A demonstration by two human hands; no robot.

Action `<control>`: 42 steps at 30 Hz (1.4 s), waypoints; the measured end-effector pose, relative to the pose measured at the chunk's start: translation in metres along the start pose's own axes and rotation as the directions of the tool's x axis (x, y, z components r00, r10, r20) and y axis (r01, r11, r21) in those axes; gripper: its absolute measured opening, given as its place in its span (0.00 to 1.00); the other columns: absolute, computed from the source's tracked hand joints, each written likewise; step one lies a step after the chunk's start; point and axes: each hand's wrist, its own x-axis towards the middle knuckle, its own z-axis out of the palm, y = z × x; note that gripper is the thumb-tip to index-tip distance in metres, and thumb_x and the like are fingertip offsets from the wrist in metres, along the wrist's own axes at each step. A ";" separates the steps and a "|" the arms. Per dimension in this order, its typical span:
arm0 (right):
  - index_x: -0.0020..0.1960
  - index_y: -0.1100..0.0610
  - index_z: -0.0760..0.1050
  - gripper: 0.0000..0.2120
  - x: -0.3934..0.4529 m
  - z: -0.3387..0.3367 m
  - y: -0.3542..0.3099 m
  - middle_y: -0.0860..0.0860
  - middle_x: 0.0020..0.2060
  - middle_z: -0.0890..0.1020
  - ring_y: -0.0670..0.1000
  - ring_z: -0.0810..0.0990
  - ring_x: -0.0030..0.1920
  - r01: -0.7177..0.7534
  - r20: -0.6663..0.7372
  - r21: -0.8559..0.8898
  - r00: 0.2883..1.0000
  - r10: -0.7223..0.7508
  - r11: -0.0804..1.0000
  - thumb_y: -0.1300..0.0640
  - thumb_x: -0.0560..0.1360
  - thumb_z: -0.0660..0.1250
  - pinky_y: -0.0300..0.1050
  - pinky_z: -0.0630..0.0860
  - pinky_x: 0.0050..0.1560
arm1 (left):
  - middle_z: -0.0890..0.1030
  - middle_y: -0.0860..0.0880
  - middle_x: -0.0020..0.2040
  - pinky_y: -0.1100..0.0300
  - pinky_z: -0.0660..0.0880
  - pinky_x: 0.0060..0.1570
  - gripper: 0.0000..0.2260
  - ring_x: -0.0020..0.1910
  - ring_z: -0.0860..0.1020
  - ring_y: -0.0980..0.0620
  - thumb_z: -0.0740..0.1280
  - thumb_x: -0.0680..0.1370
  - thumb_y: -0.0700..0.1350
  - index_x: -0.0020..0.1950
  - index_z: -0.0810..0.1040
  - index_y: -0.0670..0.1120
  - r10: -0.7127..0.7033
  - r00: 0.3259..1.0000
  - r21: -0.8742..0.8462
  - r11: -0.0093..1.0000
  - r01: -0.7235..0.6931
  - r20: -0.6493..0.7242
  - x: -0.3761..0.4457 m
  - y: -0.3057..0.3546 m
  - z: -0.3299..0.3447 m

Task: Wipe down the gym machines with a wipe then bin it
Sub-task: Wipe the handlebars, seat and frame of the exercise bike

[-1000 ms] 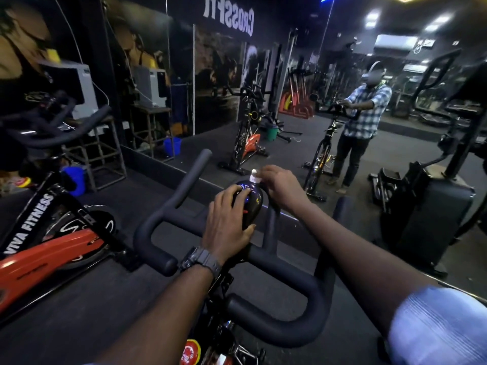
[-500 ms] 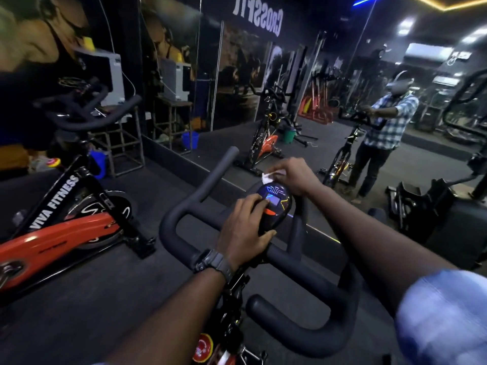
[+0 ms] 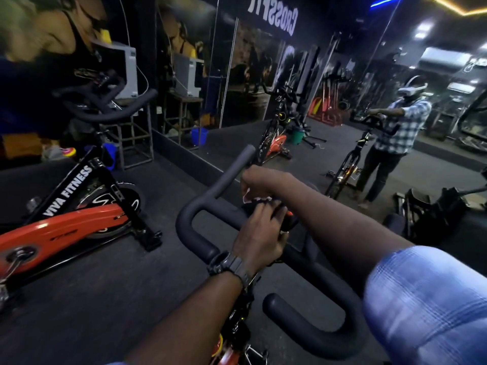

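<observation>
While an orange and black spin bike lettered VIVA FITNESS stands at the far left on the dark rubber floor, a metal stand with a grey box on top sits behind it against the wall, and a small blue bucket rests at the foot of the wall mirror. Nearer the middle, the black padded handlebar of the bike being cleaned curves up toward the mirror, its near end looping round at the lower right. At its centre the left hand, a dark watch on the wrist, lies over the small console, fingers curled around its body so that only a dark edge and a spot of orange show. Just beyond it the right hand reaches across from the right, its fingers bent downward and pinching the white wipe, which shows as a pale crumpled strip pressed against the far top of the console, between the two hands. A blue checked sleeve fills the lower right corner. Further right, the mirror gives back the person in a checked shirt standing at a bike, with a dark machine on the floor at the right edge.
</observation>
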 end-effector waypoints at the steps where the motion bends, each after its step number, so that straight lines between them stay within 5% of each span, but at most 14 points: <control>1: 0.53 0.56 0.83 0.11 -0.001 0.000 -0.002 0.53 0.48 0.85 0.54 0.82 0.50 0.036 0.022 -0.009 0.999 -0.036 0.999 0.53 0.73 0.70 0.45 0.78 0.53 | 0.73 0.45 0.64 0.56 0.75 0.55 0.24 0.62 0.71 0.46 0.72 0.73 0.51 0.67 0.74 0.43 0.008 1.000 0.012 1.000 -0.008 0.008 0.000 -0.001 -0.002; 4: 0.53 0.56 0.83 0.10 -0.013 -0.008 0.017 0.53 0.47 0.85 0.54 0.82 0.50 0.048 -0.012 -0.081 0.999 -0.050 0.996 0.54 0.75 0.69 0.41 0.74 0.49 | 0.73 0.45 0.65 0.52 0.77 0.55 0.23 0.64 0.71 0.44 0.70 0.73 0.49 0.66 0.74 0.43 0.034 0.999 -0.031 0.999 -0.033 0.042 0.001 -0.003 -0.008; 8: 0.53 0.60 0.81 0.12 -0.013 -0.005 0.027 0.60 0.48 0.83 0.60 0.83 0.51 -0.123 -0.133 -0.063 0.985 0.114 0.990 0.54 0.73 0.70 0.47 0.76 0.47 | 0.73 0.45 0.65 0.51 0.78 0.50 0.21 0.62 0.72 0.43 0.70 0.73 0.49 0.63 0.75 0.43 0.029 0.997 -0.021 0.999 -0.028 0.069 0.002 -0.002 -0.012; 13: 0.53 0.54 0.83 0.11 -0.005 0.013 -0.034 0.54 0.46 0.84 0.56 0.81 0.47 0.109 -0.015 -0.045 0.994 -0.110 0.993 0.51 0.73 0.70 0.43 0.71 0.44 | 0.78 0.40 0.56 0.50 0.78 0.42 0.15 0.51 0.76 0.39 0.68 0.72 0.48 0.54 0.78 0.41 0.005 0.998 0.022 1.000 -0.006 0.061 -0.004 -0.001 -0.008; 16: 0.54 0.52 0.84 0.12 -0.015 0.002 -0.016 0.54 0.46 0.85 0.55 0.82 0.47 0.130 -0.045 -0.052 0.990 -0.132 0.990 0.51 0.71 0.73 0.42 0.72 0.45 | 0.74 0.43 0.64 0.52 0.76 0.52 0.22 0.60 0.73 0.42 0.69 0.74 0.50 0.66 0.74 0.43 0.075 0.992 0.023 0.997 -0.077 0.099 -0.009 -0.004 -0.008; 20: 0.53 0.53 0.82 0.12 -0.022 0.001 0.015 0.58 0.48 0.83 0.60 0.82 0.50 -0.136 -0.197 0.003 0.971 0.134 0.991 0.51 0.71 0.73 0.45 0.75 0.45 | 0.72 0.43 0.68 0.54 0.75 0.57 0.24 0.68 0.70 0.44 0.70 0.73 0.49 0.68 0.73 0.43 0.087 0.993 -0.021 0.996 -0.085 0.078 -0.008 -0.008 -0.010; 24: 0.50 0.48 0.84 0.11 -0.024 0.013 -0.019 0.50 0.44 0.85 0.51 0.83 0.46 0.023 -0.095 0.074 0.995 -0.016 0.997 0.48 0.68 0.75 0.42 0.76 0.47 | 0.76 0.42 0.57 0.46 0.77 0.53 0.20 0.55 0.74 0.41 0.69 0.73 0.49 0.63 0.75 0.42 0.083 0.991 0.016 0.996 -0.085 0.107 -0.011 -0.010 -0.004; 27: 0.51 0.50 0.84 0.12 -0.033 0.007 -0.002 0.52 0.45 0.85 0.54 0.83 0.48 -0.035 -0.152 0.067 0.987 0.045 0.997 0.50 0.69 0.74 0.42 0.76 0.47 | 0.72 0.42 0.67 0.50 0.72 0.65 0.24 0.64 0.70 0.43 0.70 0.73 0.48 0.66 0.74 0.42 0.115 0.985 -0.040 0.993 -0.111 0.127 -0.015 -0.015 -0.005; 33: 0.54 0.62 0.81 0.12 -0.058 0.001 0.082 0.61 0.50 0.83 0.61 0.82 0.52 -0.421 -0.248 0.286 0.835 0.491 0.861 0.58 0.73 0.70 0.50 0.79 0.52 | 0.68 0.46 0.71 0.49 0.70 0.66 0.27 0.66 0.71 0.44 0.70 0.72 0.52 0.68 0.72 0.43 0.086 0.978 -0.076 0.994 -0.072 0.191 -0.010 -0.029 -0.012; 42: 0.51 0.54 0.84 0.09 -0.131 0.071 0.084 0.58 0.47 0.85 0.59 0.82 0.50 -0.435 -0.361 0.528 0.663 0.656 0.730 0.57 0.72 0.69 0.46 0.77 0.48 | 0.72 0.43 0.62 0.45 0.73 0.57 0.19 0.58 0.74 0.39 0.65 0.78 0.52 0.64 0.70 0.43 -0.093 0.951 0.066 0.995 0.077 0.295 0.016 -0.050 -0.022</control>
